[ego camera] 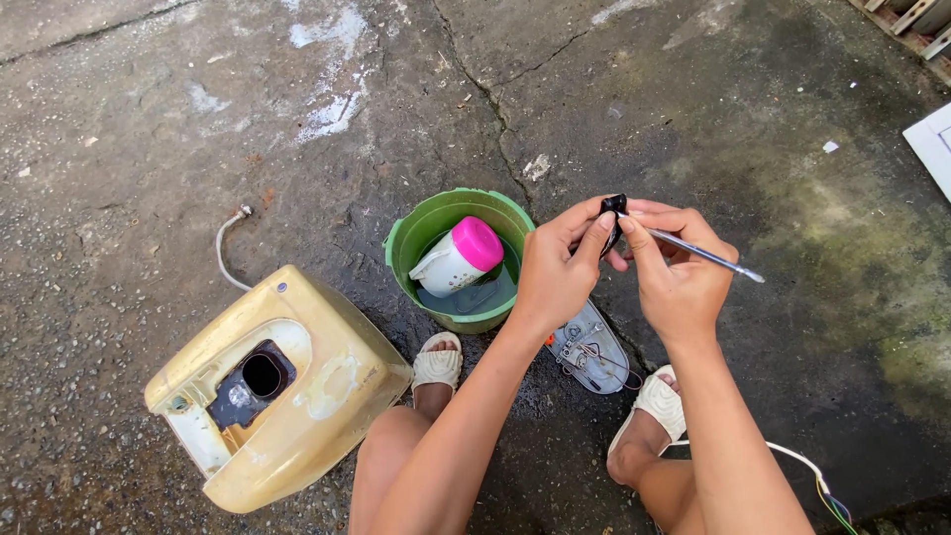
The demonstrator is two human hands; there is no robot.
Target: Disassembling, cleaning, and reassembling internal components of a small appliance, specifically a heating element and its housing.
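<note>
Two hands meet above the concrete floor [693, 119], sharing a small black part [613, 206]. The left hand [557, 272] pinches that part from below and from the left, thumb and forefinger pressed against it, so it sits at the very tips of the grip, not in the palm. The right hand [678, 272] is closed around a thin metal tool [705, 254], its shaft slanting down to the right while its near end meets the black part. Just beneath the hands lies a pale circuit plate [590, 349] with wires, between two sandalled feet. A green bucket [416, 238] holding a white container with a pink cap [461, 255] stands just left of the left hand. A yellowed plastic housing [327, 386] lies further left.
</note>
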